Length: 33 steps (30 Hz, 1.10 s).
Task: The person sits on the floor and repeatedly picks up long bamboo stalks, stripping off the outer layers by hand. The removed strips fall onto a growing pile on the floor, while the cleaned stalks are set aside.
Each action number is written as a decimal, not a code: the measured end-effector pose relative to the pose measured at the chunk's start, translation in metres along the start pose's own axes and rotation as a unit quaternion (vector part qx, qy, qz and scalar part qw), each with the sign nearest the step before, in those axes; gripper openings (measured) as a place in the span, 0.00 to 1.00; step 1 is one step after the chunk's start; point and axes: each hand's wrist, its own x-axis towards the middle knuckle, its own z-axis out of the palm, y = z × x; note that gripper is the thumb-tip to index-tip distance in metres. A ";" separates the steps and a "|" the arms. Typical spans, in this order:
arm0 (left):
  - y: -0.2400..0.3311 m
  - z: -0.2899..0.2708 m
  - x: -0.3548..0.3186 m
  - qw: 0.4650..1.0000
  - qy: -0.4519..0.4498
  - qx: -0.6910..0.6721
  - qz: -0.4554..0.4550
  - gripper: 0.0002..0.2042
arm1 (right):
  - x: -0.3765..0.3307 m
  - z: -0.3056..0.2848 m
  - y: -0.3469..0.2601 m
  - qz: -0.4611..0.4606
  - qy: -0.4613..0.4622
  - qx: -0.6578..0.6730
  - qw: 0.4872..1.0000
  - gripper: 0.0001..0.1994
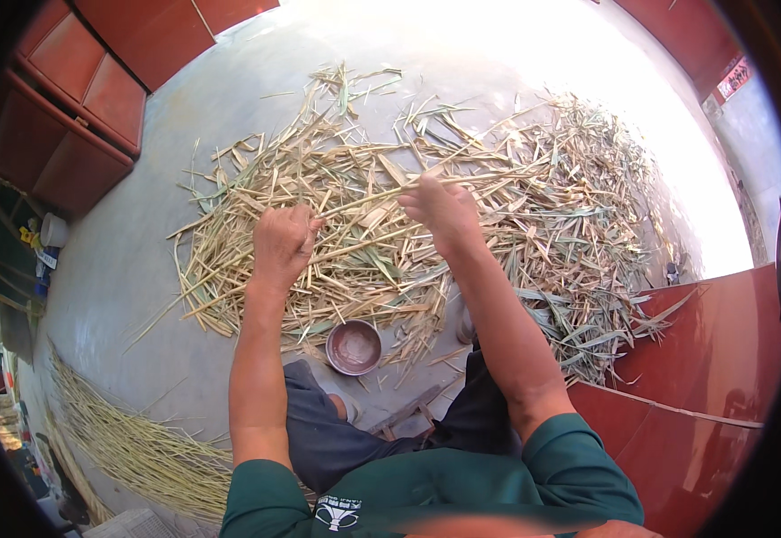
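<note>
Both of my arms reach forward over a wide heap of dry reed leaves and stalks [354, 260] on the floor. My left hand [284, 240] is closed in a fist around a thin, straw-coloured reed stalk [363, 202]. Further along that stalk, to the right, my right hand [441, 211] is closed on it too. Between the two fists the stalk runs slanting, higher at its right. Beyond my right hand it blends into the other stalks, so its end cannot be made out.
A small round bowl [353, 347] stands on the floor before my knees. At the lower left lies a bundle of long, thin stalks [130, 430]. Red cabinets [77, 117] stand at the far left, and a red panel [686, 359] rises at the right, beside the heap.
</note>
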 end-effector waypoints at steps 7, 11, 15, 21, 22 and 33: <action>0.009 0.008 0.003 0.999 -0.006 0.016 0.035 0.10 | -0.011 0.011 0.015 -0.009 -0.085 0.017 0.996 0.11; 0.028 0.018 0.010 0.996 0.026 -0.083 0.030 0.11 | -0.012 0.018 0.024 0.013 -0.123 0.012 0.992 0.10; 0.017 0.011 0.005 0.999 0.009 -0.044 0.025 0.08 | -0.003 0.005 0.012 -0.001 -0.039 -0.017 0.999 0.12; -0.002 0.001 -0.011 0.989 -0.110 -0.041 -0.086 0.07 | 0.003 -0.006 0.002 -0.025 0.005 -0.048 0.999 0.11; 0.000 0.005 -0.011 0.991 -0.081 -0.084 -0.066 0.08 | 0.001 -0.002 0.005 -0.026 -0.008 -0.048 0.998 0.11; 0.012 0.038 -0.005 0.879 -0.052 -0.411 -0.237 0.06 | -0.006 0.014 0.010 -0.022 -0.052 -0.049 0.997 0.09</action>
